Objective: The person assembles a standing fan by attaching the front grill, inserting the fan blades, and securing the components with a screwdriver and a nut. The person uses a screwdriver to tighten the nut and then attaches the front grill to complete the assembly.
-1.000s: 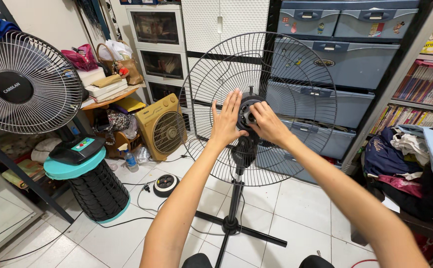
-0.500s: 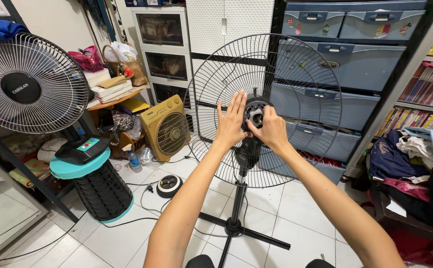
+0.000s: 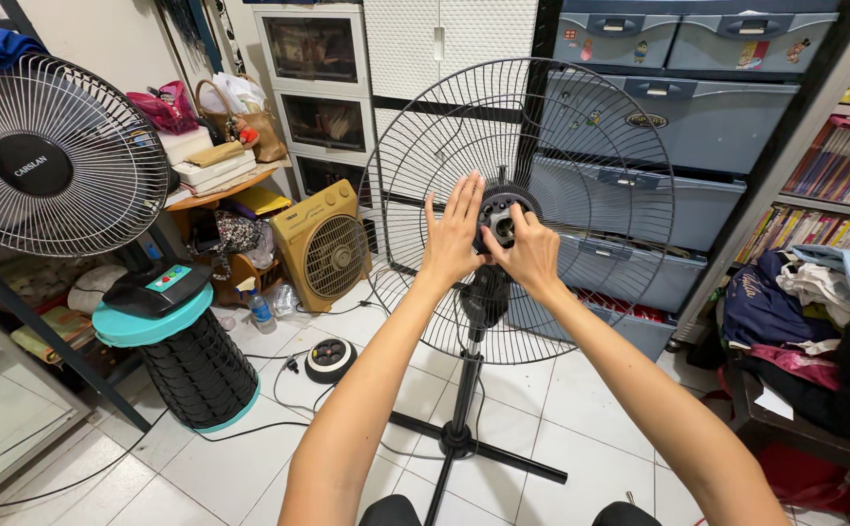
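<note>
A black stand fan without blades stands in front of me on a cross base point(image 3: 456, 440). Its round wire rear guard point(image 3: 600, 166) faces me. My left hand point(image 3: 452, 236) lies flat against the guard just left of the hub, fingers spread upward. My right hand point(image 3: 527, 251) pinches the black ring nut point(image 3: 499, 222) at the motor hub in the guard's middle. Both arms reach forward from the bottom of the view.
A second fan point(image 3: 50, 156) sits on a teal-topped black stool point(image 3: 179, 360) at left. A tan box fan point(image 3: 320, 249), a small round black device point(image 3: 328, 358) and cables lie on the tiled floor. Grey drawers point(image 3: 707, 117) stand behind; clothes point(image 3: 814, 302) pile at right.
My right hand has slid from the hub's right side to its lower right and turned slightly on the ring nut. My left hand stays flat on the guard. The view shifted a little.
</note>
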